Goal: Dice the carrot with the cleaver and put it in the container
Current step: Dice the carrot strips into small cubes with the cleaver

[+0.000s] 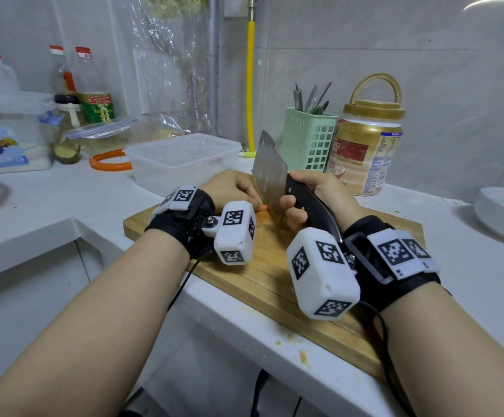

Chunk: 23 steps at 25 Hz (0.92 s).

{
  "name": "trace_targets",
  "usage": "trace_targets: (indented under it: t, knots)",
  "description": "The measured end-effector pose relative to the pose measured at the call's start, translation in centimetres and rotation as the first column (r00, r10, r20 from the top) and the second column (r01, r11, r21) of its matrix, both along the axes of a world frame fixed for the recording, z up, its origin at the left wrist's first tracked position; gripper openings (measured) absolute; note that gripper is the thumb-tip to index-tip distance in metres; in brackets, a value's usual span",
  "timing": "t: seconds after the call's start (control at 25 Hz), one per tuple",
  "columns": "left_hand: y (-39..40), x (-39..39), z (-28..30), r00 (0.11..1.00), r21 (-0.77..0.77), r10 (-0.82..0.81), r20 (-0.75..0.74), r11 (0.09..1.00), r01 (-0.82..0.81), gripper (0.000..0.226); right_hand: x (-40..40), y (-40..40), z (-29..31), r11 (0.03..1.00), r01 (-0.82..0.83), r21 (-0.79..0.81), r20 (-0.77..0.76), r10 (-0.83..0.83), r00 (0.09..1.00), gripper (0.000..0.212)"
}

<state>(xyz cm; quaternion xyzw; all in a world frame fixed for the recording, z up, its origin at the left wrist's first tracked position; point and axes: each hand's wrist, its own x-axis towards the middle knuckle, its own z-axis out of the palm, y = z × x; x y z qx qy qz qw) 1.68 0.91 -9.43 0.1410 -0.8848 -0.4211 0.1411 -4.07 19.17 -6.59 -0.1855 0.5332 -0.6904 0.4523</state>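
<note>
On the wooden cutting board (pixel 262 266) lies the carrot (pixel 263 208); only a small orange end shows beside the blade. My left hand (pixel 229 189) holds the carrot down, its fingers curled over it and hiding most of it. My right hand (pixel 311 195) grips the black handle of the cleaver (pixel 269 176), whose steel blade stands on edge with its cutting edge down at the carrot. The clear plastic container (pixel 184 159) sits just behind the board, to the left. Both wrists wear black straps with white marker blocks.
A green utensil basket (pixel 309 139) and a gold-lidded jar (pixel 365 152) stand behind the board on the right. A white bowl (pixel 503 215) sits far right. Bottles, an orange ring (pixel 109 165) and storage boxes crowd the left counter. The counter edge runs under the board's front.
</note>
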Motion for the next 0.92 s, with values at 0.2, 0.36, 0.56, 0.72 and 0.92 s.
trace_targets:
  t: [0.2,0.36,0.56,0.72,0.92]
  knots:
    - [0.0,0.0,0.1,1.000,-0.002,-0.005,0.000,1.000,0.005,0.005,-0.1,-0.3,0.3,0.998,0.019,0.060,-0.033,-0.017,0.999,0.021]
    - [-0.2,0.0,-0.1,1.000,-0.004,-0.010,0.004,1.000,0.010,0.007,-0.4,-0.5,0.5,0.989,-0.015,0.144,-0.041,0.021,0.999,0.022]
    - [0.1,0.1,0.2,0.999,-0.001,-0.037,0.037,0.999,0.037,0.008,0.0,-0.8,0.5,0.988,0.021,0.155,-0.104,-0.005,0.995,0.023]
    - [0.5,0.2,0.4,0.996,0.002,-0.063,0.070,0.998,0.063,0.005,-0.3,-0.1,0.2,0.996,-0.017,0.082,0.015,0.015,1.000,0.023]
    - [0.5,0.2,0.4,0.998,-0.044,0.041,0.051,0.998,-0.039,0.012,-0.5,0.4,0.2,1.000,0.016,0.026,0.044,-0.018,0.999,0.020]
